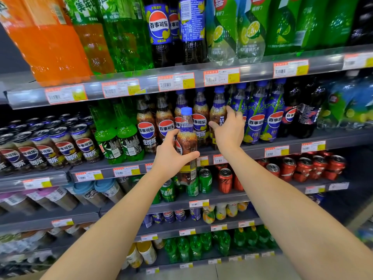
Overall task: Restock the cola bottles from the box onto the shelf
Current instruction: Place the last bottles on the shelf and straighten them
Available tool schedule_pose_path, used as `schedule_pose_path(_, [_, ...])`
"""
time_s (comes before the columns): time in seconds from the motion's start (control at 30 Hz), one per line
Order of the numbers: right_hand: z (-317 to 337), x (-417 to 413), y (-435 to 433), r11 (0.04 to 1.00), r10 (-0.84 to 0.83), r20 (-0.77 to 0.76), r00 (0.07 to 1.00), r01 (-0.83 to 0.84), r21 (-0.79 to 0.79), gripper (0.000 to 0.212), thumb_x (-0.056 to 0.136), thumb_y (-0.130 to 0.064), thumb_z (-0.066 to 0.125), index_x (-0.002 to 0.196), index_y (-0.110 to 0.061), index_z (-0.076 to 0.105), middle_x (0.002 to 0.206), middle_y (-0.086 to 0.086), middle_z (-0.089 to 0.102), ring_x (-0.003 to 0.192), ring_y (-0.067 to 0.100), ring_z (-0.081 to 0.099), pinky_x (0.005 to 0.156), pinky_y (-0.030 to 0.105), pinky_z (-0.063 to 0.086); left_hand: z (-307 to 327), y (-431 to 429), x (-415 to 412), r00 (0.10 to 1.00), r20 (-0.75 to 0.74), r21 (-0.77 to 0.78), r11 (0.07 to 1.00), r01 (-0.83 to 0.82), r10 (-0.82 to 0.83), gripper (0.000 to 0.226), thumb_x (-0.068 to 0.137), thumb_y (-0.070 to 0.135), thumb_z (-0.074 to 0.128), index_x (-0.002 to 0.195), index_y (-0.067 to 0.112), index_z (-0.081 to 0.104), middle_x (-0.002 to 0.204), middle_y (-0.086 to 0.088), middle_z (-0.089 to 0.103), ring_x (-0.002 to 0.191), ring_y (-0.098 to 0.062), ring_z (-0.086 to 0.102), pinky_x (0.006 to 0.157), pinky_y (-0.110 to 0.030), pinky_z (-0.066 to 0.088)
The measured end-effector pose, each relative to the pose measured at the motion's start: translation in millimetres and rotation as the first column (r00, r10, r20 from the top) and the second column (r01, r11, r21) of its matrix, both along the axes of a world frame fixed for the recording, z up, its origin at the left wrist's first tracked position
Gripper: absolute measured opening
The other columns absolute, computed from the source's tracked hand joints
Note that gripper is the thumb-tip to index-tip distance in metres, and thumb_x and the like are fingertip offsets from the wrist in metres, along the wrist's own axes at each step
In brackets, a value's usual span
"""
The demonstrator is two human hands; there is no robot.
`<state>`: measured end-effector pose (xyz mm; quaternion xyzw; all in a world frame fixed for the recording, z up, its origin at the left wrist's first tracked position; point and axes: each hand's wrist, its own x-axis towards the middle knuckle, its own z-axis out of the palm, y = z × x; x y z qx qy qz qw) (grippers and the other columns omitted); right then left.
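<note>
My left hand [171, 156] grips a cola bottle [186, 138] with a blue cap, held upright in front of the second shelf [252, 151]. My right hand [229, 131] reaches to a shelved cola bottle [218, 114] in the row, with thumb and fingers curled round its body. More cola bottles [199, 118] with blue caps stand in the same row on that shelf. The box is not in view.
Green soda bottles [119, 134] and cola cans [60, 146] stand to the left on the second shelf, blue-labelled bottles [262, 116] to the right. Large bottles [161, 29] fill the top shelf. Red and green cans [222, 178] sit on the shelf below.
</note>
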<state>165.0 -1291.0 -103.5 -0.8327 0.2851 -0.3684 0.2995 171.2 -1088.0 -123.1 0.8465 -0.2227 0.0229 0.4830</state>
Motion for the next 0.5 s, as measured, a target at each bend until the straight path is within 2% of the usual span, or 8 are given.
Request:
schedule_pose_path(0.1, [-2, -1, -3, 1.000, 0.020, 0.028, 0.999, -0.020, 0.024, 0.078, 0.083, -0.038, 0.081, 0.148, -0.019, 0.043, 0.138, 0.009, 0.044, 0.119, 0.029, 0.054, 0.084, 0.042, 0.051, -2, -1, -1, 1.000, -0.011, 0.009, 1.000, -0.013, 0.013, 0.100, 0.063, 0.061, 0.089, 0.145, 0.043, 0.036, 0.134, 0.015, 0.059, 0.131, -0.014, 0.053, 0.109, -0.044, 0.049])
schedule_pose_path(0.17, [-5, -1, -4, 1.000, 0.024, 0.006, 1.000, -0.024, 0.017, 0.079, 0.083, -0.036, 0.081, 0.149, -0.020, 0.041, 0.139, 0.009, 0.043, 0.119, 0.030, 0.055, 0.082, 0.043, 0.054, -4, -2, -2, 1.000, -0.023, 0.017, 1.000, -0.021, 0.022, 0.101, 0.060, 0.065, 0.087, 0.144, 0.046, 0.035, 0.137, 0.014, 0.058, 0.136, -0.018, 0.048, 0.109, -0.048, 0.048])
schedule_pose_path(0.27, [-10, -4, -3, 1.000, 0.017, -0.054, 0.998, -0.018, -0.021, 0.084, 0.083, -0.035, 0.081, 0.152, -0.024, 0.034, 0.135, 0.011, 0.046, 0.117, 0.033, 0.055, 0.079, 0.045, 0.055, -5, -5, -3, 1.000, -0.020, 0.018, 1.000, -0.020, 0.020, 0.101, 0.062, 0.064, 0.087, 0.145, 0.044, 0.034, 0.135, 0.015, 0.057, 0.138, -0.018, 0.046, 0.110, -0.050, 0.047])
schedule_pose_path(0.5, [-29, -7, 7, 0.999, -0.008, -0.195, 0.981, -0.001, -0.050, 0.102, 0.087, -0.026, 0.077, 0.160, -0.030, 0.005, 0.137, 0.022, 0.049, 0.100, 0.039, 0.065, 0.067, 0.038, 0.044, -9, -13, -1, 1.000, -0.017, 0.013, 1.000, -0.022, 0.022, 0.101, 0.061, 0.063, 0.088, 0.145, 0.043, 0.035, 0.137, 0.010, 0.058, 0.133, -0.016, 0.052, 0.108, -0.048, 0.050])
